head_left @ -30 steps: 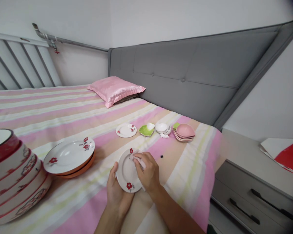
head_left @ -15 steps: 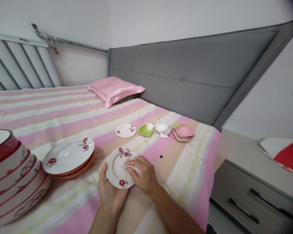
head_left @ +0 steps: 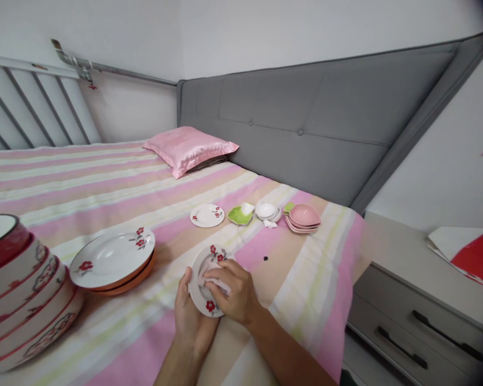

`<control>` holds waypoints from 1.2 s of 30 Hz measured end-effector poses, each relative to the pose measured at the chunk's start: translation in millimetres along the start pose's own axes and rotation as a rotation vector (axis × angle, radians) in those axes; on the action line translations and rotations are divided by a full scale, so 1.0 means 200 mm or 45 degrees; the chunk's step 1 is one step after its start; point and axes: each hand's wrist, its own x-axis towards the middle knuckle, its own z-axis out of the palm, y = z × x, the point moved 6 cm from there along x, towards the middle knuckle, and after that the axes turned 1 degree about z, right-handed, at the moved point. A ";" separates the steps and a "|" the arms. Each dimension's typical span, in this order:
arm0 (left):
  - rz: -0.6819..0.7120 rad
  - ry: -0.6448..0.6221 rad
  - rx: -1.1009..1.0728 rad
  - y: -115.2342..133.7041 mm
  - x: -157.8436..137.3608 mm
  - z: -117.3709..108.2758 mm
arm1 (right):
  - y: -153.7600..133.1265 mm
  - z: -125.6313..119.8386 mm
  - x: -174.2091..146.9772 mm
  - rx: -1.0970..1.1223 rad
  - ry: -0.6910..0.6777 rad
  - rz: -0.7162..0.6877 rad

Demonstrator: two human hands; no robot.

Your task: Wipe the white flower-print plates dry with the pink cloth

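A small white plate with red flowers (head_left: 199, 300) is held tilted above the bed by my left hand (head_left: 193, 316), the thumb at its left rim and the palm beneath. My right hand (head_left: 235, 289) pinches a crumpled white tissue (head_left: 204, 277) and presses it against the plate's face. Beyond them on the striped sheet lie another flowered plate (head_left: 207, 215), a green leaf-shaped dish (head_left: 240, 216), a stack of small white dishes (head_left: 267, 210) with a crumpled white scrap (head_left: 270, 224), and stacked pink dishes (head_left: 305, 215).
Larger flowered plates (head_left: 112, 258) are stacked at the left, beside a tall stack of red-rimmed bowls (head_left: 24, 300). A pink pillow (head_left: 191, 147) lies by the grey headboard (head_left: 306, 107). A tiny black piece (head_left: 265, 258) rests on the sheet. The nightstand (head_left: 406, 257) stands at right.
The plate and both hands have shifted slightly right, and the plate is tilted more. The tissue has moved left across the plate's face, toward its middle.
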 end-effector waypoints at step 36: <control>0.105 -0.087 -0.060 0.10 0.02 -0.03 | 0.07 0.02 -0.01 -0.135 -0.004 0.163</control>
